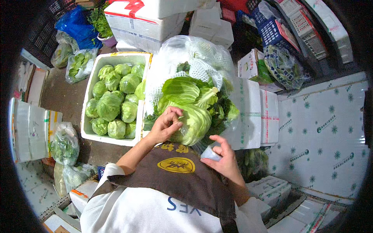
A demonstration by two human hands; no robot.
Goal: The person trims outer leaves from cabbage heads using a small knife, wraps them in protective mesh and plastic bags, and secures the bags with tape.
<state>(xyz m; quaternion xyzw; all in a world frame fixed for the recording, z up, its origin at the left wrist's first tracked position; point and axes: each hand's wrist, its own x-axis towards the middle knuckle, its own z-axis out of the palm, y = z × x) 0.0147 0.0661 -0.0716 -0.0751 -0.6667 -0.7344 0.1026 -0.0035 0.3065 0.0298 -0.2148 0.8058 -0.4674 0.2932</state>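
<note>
A large round pale-green cabbage [193,123] rests close against the front of my dark apron. My left hand [167,123] is at its left side, fingers curled in; whether they pinch anything is too unclear to tell. A glossy patch, like clear film, shows on the cabbage beside my left fingers. My right hand [225,154] grips a small roll of clear film or tape [210,153] to the right of the cabbage. Behind the cabbage lie loose outer leaves [182,90] and a cut leaf base [208,96], on white foam netting [202,70] and clear plastic.
Left of the leaves stands a white foam box [87,116] holding several round green heads [109,106]. White foam boxes [247,113] stand on the right. Bagged greens [65,142] and a blue bag [77,27] lie left. Stacked boxes [145,26] rise at the back.
</note>
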